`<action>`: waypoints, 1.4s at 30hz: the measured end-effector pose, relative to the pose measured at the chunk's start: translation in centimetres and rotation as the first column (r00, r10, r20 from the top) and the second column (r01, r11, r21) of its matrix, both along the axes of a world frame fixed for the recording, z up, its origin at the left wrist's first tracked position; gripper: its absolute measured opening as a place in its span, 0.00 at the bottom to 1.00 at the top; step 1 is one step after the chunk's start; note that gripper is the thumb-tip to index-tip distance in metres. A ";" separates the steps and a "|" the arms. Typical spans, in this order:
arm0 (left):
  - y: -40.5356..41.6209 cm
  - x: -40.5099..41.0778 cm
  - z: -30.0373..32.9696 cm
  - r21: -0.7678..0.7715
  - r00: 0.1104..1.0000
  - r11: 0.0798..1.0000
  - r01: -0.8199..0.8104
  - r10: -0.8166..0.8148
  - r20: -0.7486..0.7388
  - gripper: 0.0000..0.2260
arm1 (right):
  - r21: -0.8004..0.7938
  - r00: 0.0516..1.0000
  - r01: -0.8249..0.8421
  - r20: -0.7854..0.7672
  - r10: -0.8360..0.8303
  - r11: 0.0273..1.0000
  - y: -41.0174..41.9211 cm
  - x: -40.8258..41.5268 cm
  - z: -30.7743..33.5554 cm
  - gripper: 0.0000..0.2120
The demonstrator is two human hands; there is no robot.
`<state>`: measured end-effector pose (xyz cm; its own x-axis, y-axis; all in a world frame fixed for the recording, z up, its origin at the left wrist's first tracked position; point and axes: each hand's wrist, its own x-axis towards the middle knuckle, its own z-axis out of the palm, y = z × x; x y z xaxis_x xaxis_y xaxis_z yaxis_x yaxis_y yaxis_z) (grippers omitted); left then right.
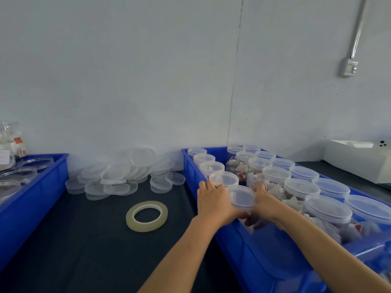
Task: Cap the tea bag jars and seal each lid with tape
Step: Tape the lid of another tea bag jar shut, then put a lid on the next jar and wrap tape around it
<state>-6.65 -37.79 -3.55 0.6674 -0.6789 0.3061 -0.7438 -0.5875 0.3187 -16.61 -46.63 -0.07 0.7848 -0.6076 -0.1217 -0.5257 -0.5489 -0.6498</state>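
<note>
The right-hand blue crate is being worked in, crowded with capped tea bag jars and loose tea bags, and from its near left row one capped jar is being gripped on both sides, the left hand curled round its left wall and the right hand round its right, fingers reaching under the base. The step in hand is judged to be the lifting of this jar out for taping; it is best being kept upright and drawn straight up, since a neighbouring jar is standing just beside it and the crate wall is close on the left. The black mat is offering room between the crates. A second blue crate is holding uncapped jars at far left. A heap of spare clear lids is lying against the wall. The roll of clear tape (not yet touched) is lying flat on the mat, near the left hand.
</note>
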 end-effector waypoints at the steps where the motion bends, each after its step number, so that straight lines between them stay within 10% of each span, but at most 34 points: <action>1: 0.0 -0.1 0.0 0.003 1.000 1.000 -0.002 0.002 -0.014 0.44 | 0.041 1.000 0.017 0.012 -0.018 0.999 0.1 0.1 0.0 0.25; 7: 0.7 -0.6 0.8 0.016 0.997 0.999 0.039 -0.038 -0.068 0.42 | 0.076 0.997 0.045 -0.073 -0.040 0.996 0.6 -0.5 0.3 0.37; 12: 3.3 0.2 1.6 -0.078 0.965 0.982 0.174 -0.185 -0.184 0.31 | -0.392 0.947 -0.049 -0.312 -0.082 0.919 2.4 0.5 2.6 0.31; 18: 9.6 2.6 3.3 -0.313 0.966 0.946 0.088 -0.158 -0.207 0.19 | -0.511 0.998 -0.047 -0.052 0.024 0.858 8.6 4.0 4.6 0.22; 30: 24.6 6.8 4.2 -0.052 0.956 0.956 -0.288 0.283 -0.082 0.14 | -0.037 0.836 -0.431 0.359 0.414 0.902 23.0 14.5 0.9 0.13; 42: 37.3 12.3 11.2 -0.108 0.742 0.739 -0.665 0.670 0.016 0.12 | 0.465 0.712 -0.661 0.636 0.297 0.588 36.2 22.9 4.4 0.09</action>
<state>5.63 -0.48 7.66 0.9210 -0.0328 0.3882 -0.1878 -0.9103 0.3688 6.33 -10.44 4.29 0.9893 -0.0329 0.1420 0.1424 0.0095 -0.9898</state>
